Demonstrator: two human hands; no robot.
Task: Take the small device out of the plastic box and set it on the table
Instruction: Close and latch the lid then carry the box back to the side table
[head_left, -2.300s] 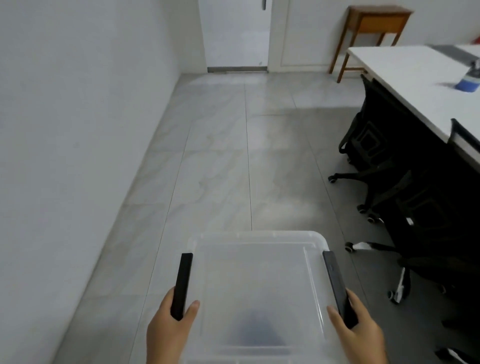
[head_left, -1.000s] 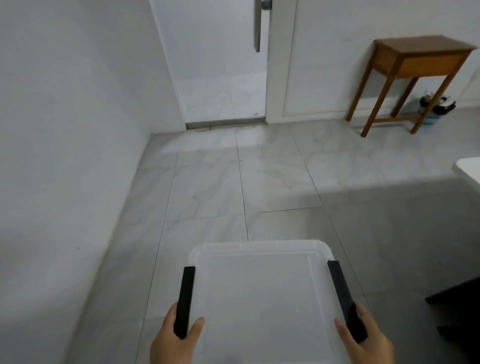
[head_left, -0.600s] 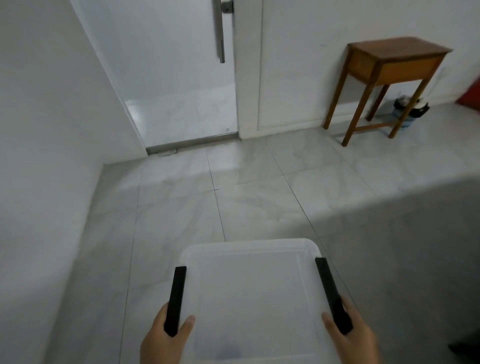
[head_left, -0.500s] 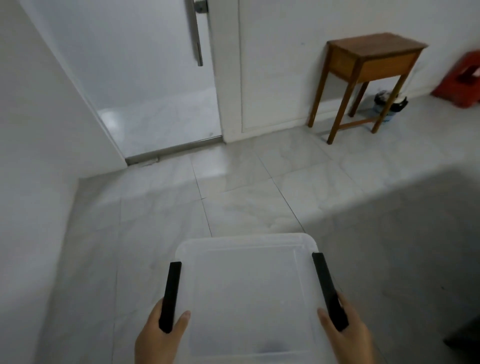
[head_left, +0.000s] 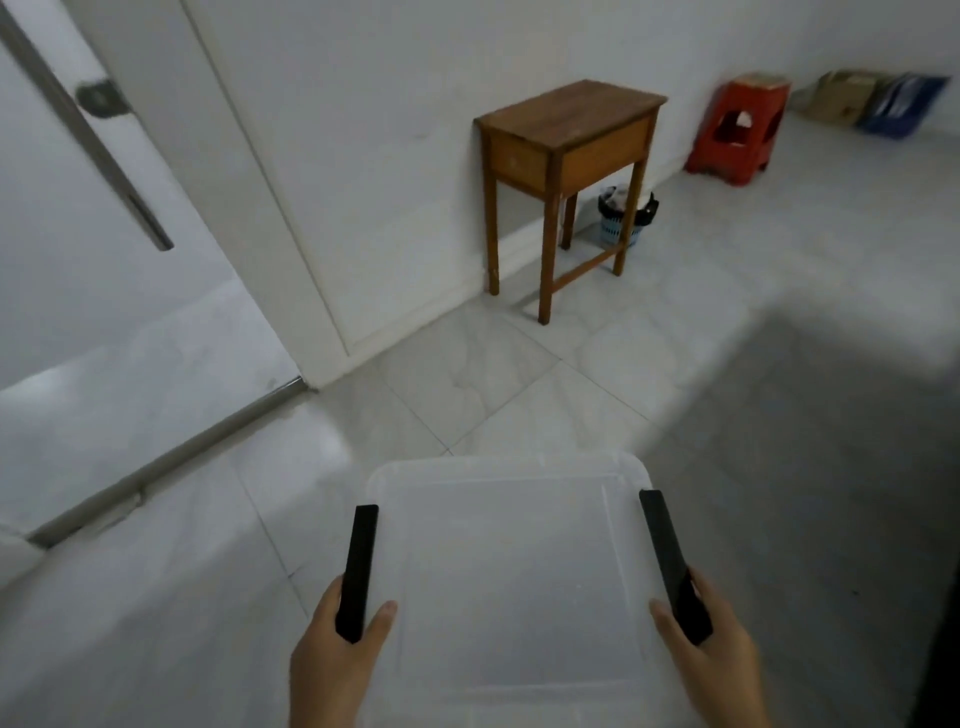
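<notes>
I carry a translucent plastic box with a closed lid in front of me, above the floor. My left hand grips its left black latch handle. My right hand grips the right black latch handle. The small device is not visible through the frosted lid. A small wooden table stands against the white wall ahead, its top bare.
A glass door with a metal handle is at the left. Under the wooden table sits a small blue bin. A red stool and cardboard and blue items line the wall at right. Pale floor tiles lie between me and the table.
The view has swung right and moved closer to the wall. The wooden table now sits near centre, and the red stool has come fully into view. Both hands keep hold of the box handles.
</notes>
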